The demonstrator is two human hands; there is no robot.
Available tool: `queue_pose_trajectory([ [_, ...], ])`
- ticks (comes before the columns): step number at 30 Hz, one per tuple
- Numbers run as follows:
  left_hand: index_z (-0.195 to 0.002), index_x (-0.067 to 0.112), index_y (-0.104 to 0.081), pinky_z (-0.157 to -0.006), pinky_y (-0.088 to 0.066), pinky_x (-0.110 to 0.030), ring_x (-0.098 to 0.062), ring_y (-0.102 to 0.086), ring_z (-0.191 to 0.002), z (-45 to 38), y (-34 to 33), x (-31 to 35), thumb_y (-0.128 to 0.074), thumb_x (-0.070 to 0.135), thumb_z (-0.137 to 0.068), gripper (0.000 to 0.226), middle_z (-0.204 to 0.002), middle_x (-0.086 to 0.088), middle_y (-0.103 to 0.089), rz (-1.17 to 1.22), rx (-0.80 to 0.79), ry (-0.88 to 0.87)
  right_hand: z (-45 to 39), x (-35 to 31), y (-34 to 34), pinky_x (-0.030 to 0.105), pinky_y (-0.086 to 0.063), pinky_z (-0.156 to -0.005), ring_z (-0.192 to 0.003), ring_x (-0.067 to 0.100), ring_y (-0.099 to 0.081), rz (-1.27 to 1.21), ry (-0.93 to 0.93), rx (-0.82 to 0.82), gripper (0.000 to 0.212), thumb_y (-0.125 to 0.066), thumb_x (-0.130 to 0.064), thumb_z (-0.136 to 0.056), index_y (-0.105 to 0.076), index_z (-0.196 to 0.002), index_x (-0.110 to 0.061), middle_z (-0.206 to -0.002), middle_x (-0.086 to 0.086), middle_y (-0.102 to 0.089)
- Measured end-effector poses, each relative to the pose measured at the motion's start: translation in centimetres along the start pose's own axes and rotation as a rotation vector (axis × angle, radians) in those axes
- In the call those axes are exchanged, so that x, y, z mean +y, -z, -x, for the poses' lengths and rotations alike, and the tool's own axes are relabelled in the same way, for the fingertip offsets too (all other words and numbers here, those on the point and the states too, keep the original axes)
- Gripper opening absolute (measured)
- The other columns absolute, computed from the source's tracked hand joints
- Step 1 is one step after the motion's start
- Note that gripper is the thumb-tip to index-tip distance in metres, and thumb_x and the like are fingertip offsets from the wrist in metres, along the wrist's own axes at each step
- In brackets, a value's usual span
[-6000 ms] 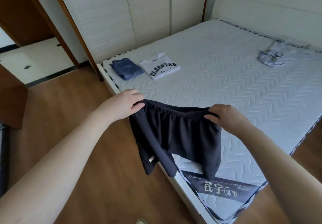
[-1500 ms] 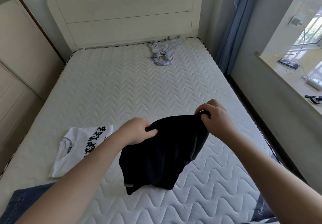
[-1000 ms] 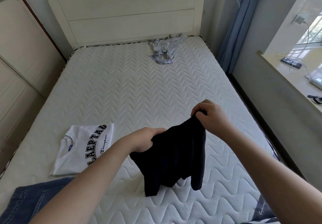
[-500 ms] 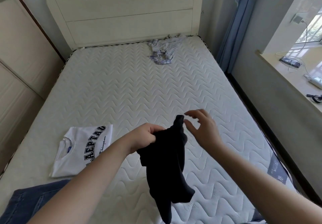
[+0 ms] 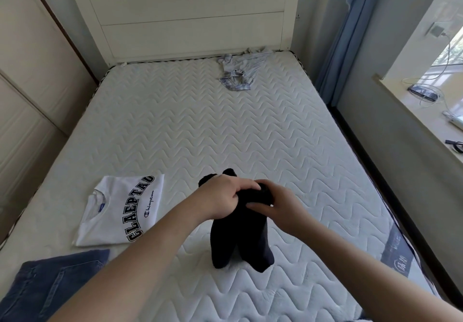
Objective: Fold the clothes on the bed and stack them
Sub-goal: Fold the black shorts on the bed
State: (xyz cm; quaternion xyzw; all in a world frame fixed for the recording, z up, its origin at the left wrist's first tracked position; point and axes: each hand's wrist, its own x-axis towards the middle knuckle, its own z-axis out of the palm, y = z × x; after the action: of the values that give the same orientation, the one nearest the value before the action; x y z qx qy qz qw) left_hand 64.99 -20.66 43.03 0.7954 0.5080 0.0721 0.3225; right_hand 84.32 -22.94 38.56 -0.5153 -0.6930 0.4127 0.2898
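Black shorts [image 5: 241, 236] are held clear of the bed [image 5: 225, 126], over its near middle; the two legs hang down side by side, doubled along the centre. The left hand [image 5: 220, 200] has its fingers clenched round the gathered waistband; the right hand [image 5: 278, 206] lies against the same bunch, fingers [image 5: 255, 205] laid along the cloth, thumb hidden, so whether it is grasping or only pressing cannot be told.

Judgement: the garment is light, limp knit; it holds no shape of its own, drapes under its own weight and will slide out of a fold unless laid flat and smoothed; not fragile, not slippery. Best hold is the elastic waistband, thickest and firmest; the second hold belongs at the leg hems.

A folded white T-shirt [image 5: 122, 206] lies near left; folded jeans [image 5: 47, 286] nearer still; a crumpled pale shirt [image 5: 238, 73] lies far, by the headboard [image 5: 185, 13], unfolded.
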Motion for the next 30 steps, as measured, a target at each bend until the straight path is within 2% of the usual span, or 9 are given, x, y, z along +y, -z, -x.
queue_pose_trajectory([
  [3,-0.132,0.056,-0.040,-0.076,-0.045,-0.016,-0.003,-0.058,-0.079,0.8,0.2,-0.5,-0.045,0.020,-0.079,0.064,-0.114,0.015,-0.064,-0.012,-0.063,-0.070,-0.3,-0.1,0.5,0.011,-0.045,-0.081,-0.093,-0.005,-0.063,-0.055,0.009,0.029,0.036,-0.075,-0.018,-0.084,-0.060,-0.107,-0.042,-0.096,-0.021,-0.069],
  [5,-0.131,0.056,-0.031,-0.074,-0.050,-0.025,-0.008,-0.058,-0.075,1.5,0.2,-1.3,-0.054,0.028,-0.078,0.064,-0.100,0.015,-0.064,0.031,-0.069,-0.091,-0.5,-0.1,1.1,0.017,-0.047,-0.085,-0.096,-0.002,-0.064,-0.091,0.018,0.034,0.036,-0.073,-0.015,-0.085,-0.060,-0.105,-0.043,-0.098,-0.018,-0.070],
  [9,-0.121,0.043,-0.035,-0.081,-0.051,-0.041,-0.016,-0.062,-0.085,2.3,-0.2,-4.0,-0.068,0.027,-0.080,0.056,-0.095,0.017,-0.063,0.028,0.053,0.021,-0.6,0.0,2.1,0.013,-0.047,-0.084,-0.099,-0.001,-0.064,-0.133,0.055,0.037,0.034,-0.071,-0.019,-0.087,-0.062,-0.107,-0.044,-0.101,-0.022,-0.069],
  [15,-0.125,0.037,-0.042,-0.080,-0.051,-0.034,-0.013,-0.061,-0.091,2.5,-1.4,-5.2,-0.067,0.033,-0.086,0.046,-0.106,0.013,-0.060,0.087,0.373,0.205,-0.8,0.3,1.8,0.029,-0.049,-0.088,-0.098,0.006,-0.066,-0.256,0.028,0.061,0.034,-0.069,-0.017,-0.087,-0.063,-0.106,-0.045,-0.101,-0.015,-0.070],
  [20,-0.104,0.029,-0.061,-0.075,-0.040,-0.010,0.004,-0.055,-0.089,2.6,-1.5,-6.0,-0.066,0.023,-0.090,0.016,-0.092,0.020,-0.055,0.159,0.446,0.051,-1.0,-0.1,2.4,0.023,-0.051,-0.085,-0.099,0.010,-0.066,-0.439,0.033,0.007,0.029,-0.065,-0.016,-0.087,-0.066,-0.110,-0.034,-0.101,-0.006,-0.071],
  [23,-0.105,0.030,-0.062,-0.085,-0.046,-0.013,0.001,-0.058,-0.094,2.7,-0.5,-6.1,-0.069,0.011,-0.088,0.026,-0.097,0.020,-0.057,0.258,0.387,-0.049,-1.2,-0.1,3.1,0.021,-0.050,-0.082,-0.096,0.012,-0.065,-0.599,0.022,-0.047,0.030,-0.063,-0.003,-0.091,-0.067,-0.112,-0.024,-0.100,0.000,-0.070],
  [25,-0.115,0.033,-0.060,-0.091,-0.048,-0.017,-0.003,-0.061,-0.098,2.7,0.4,-6.1,-0.069,0.006,-0.087,0.040,-0.098,0.018,-0.061,0.296,0.327,-0.082,-1.2,0.1,3.7,0.025,-0.051,-0.085,-0.101,0.017,-0.064,-0.691,0.003,-0.110,0.030,-0.063,-0.007,-0.089,-0.066,-0.117,-0.018,-0.105,0.006,-0.069],
  [28,-0.132,0.054,-0.045,-0.087,-0.045,-0.011,-0.005,-0.062,-0.096,2.7,1.7,-5.7,-0.069,0.009,-0.088,0.068,-0.097,0.020,-0.062,0.272,0.198,-0.075,-1.3,0.1,4.0,0.027,-0.051,-0.085,-0.105,0.022,-0.063,-0.794,-0.029,-0.233,0.035,-0.063,-0.008,-0.089,-0.062,-0.123,-0.010,-0.110,0.011,-0.066],
  [30,-0.132,0.062,-0.041,-0.086,-0.043,-0.008,0.000,-0.060,-0.097,2.3,2.5,-5.4,-0.066,0.012,-0.089,0.070,-0.098,0.021,-0.063,0.186,0.123,-0.069,-1.4,-0.1,3.8,0.029,-0.051,-0.085,-0.105,0.023,-0.062,-0.831,-0.041,-0.314,0.035,-0.064,-0.009,-0.089,-0.061,-0.124,-0.007,-0.111,0.013,-0.065],
])
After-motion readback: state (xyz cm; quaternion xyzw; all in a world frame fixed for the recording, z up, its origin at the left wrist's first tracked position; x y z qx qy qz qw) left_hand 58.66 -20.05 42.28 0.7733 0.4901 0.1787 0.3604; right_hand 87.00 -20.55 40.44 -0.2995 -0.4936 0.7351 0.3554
